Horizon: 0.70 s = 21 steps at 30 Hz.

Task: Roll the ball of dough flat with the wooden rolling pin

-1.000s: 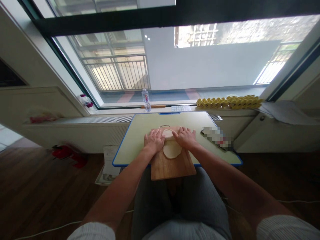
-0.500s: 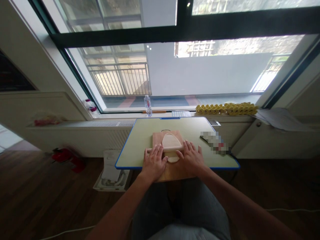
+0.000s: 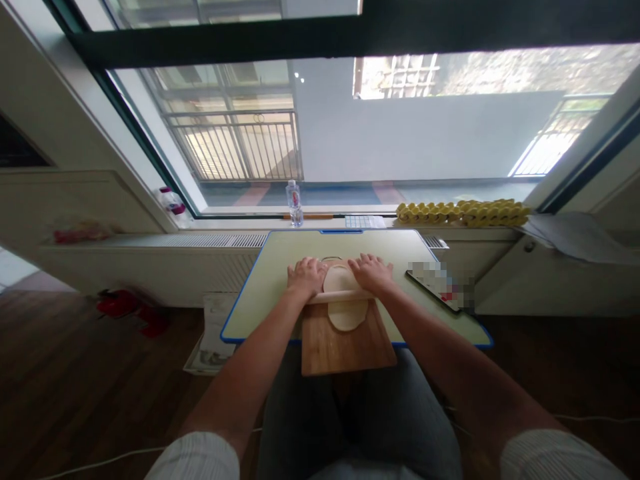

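Note:
A flat, roundish sheet of dough (image 3: 347, 316) lies on a wooden cutting board (image 3: 345, 353), whose near end juts past the table edge. Across the dough rests a pale rolling pin (image 3: 340, 297), with dough showing on both sides of it. My left hand (image 3: 306, 275) stretches flat beyond the pin's left end, its heel or wrist over the pin. On the right side, my right hand (image 3: 371, 272) lies likewise, fingers extended forward beside the far part of the dough. Neither hand wraps round the pin; exact palm contact is hidden.
The blue-edged table (image 3: 273, 267) also bears a phone-like device (image 3: 433, 288), partly pixelated, at right. On the windowsill stand a clear bottle (image 3: 294, 203) and a yellow bumpy strip (image 3: 463, 213). A red fire extinguisher (image 3: 117, 303) is on the floor at left.
Both hands have slid forward, away from me, so the pin sits under their heels or wrists instead of their fingers. More of the board's near end shows. The view has tilted slightly down.

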Tool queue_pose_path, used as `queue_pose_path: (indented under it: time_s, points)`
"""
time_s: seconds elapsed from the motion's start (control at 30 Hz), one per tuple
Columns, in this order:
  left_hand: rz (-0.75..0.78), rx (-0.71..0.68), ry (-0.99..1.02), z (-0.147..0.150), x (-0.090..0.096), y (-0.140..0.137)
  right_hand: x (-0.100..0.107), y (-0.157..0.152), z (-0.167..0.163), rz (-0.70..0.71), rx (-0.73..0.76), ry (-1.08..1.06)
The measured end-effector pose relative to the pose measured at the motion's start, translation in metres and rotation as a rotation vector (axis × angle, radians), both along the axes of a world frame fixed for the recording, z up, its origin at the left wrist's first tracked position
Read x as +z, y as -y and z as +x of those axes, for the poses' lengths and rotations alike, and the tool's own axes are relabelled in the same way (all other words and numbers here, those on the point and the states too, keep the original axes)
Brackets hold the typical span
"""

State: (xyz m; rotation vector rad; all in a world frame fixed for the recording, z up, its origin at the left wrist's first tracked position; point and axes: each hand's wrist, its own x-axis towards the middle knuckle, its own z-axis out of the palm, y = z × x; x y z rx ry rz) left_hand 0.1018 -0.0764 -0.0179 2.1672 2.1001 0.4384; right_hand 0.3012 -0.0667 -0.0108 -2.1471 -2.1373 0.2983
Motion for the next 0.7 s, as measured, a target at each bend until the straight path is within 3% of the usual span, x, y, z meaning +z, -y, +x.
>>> queue_pose_path:
  time_s: [0.23, 0.5, 0.7]
  points:
    - [0.095, -0.025, -0.062, 0.0, -0.007, -0.001, -0.007, -0.003, -0.001, 0.227, -0.05, -0.105]
    - [-0.032, -0.069, -0.087, 0.0, -0.011, 0.005, -0.013, 0.005, 0.005, 0.14, 0.007, -0.165]
    - [-0.116, -0.082, -0.091, -0.001, -0.015, 0.016, -0.012, 0.018, 0.006, 0.057, -0.072, -0.187]
